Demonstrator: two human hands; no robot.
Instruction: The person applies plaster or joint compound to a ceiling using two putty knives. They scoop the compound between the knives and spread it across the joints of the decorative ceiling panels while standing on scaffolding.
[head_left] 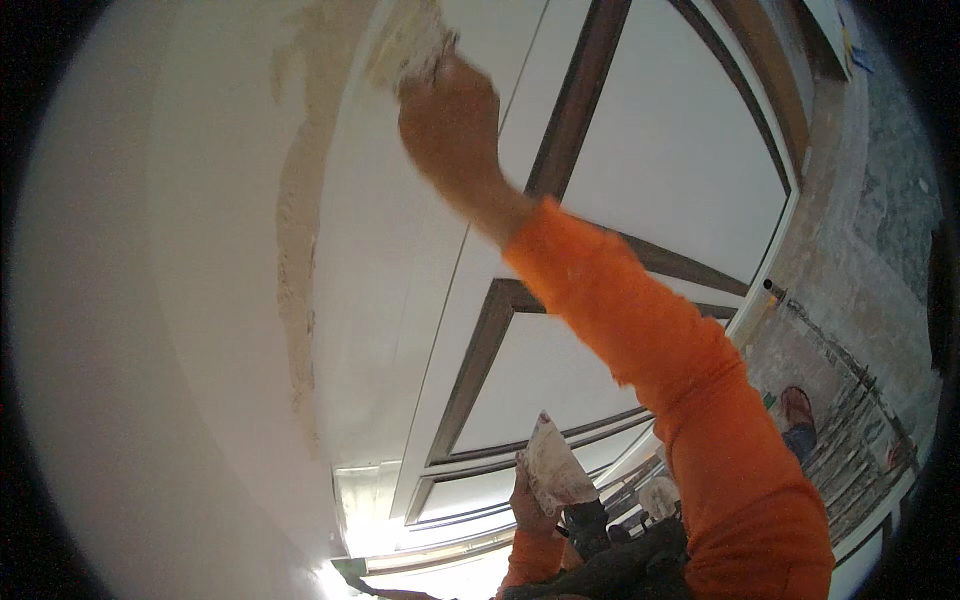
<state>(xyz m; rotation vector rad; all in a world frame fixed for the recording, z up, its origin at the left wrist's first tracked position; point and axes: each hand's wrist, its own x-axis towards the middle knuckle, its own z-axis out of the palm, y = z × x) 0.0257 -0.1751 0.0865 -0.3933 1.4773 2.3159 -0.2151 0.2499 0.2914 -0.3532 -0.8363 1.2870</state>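
Note:
My right hand (450, 125) reaches up along the wall, its fingers closed round a putty knife (408, 45) smeared with cream-coloured putty. The blade lies at the wall beside the door frame, and its handle is mostly hidden in my fist. Lower down, near my body, my left hand (527, 500) grips a flat triangular putty blade (556, 468), coated in whitish filler and pointing upward. A rough tan strip of putty (298, 240) runs down the pale wall (200, 300), to the left of the frame.
A white door (680, 120) with dark brown mouldings stands to the right of the wall strip. Slatted boards (850, 450) lie beyond my right arm, where a shoed foot (797, 405) shows. Bright light comes in at the bottom.

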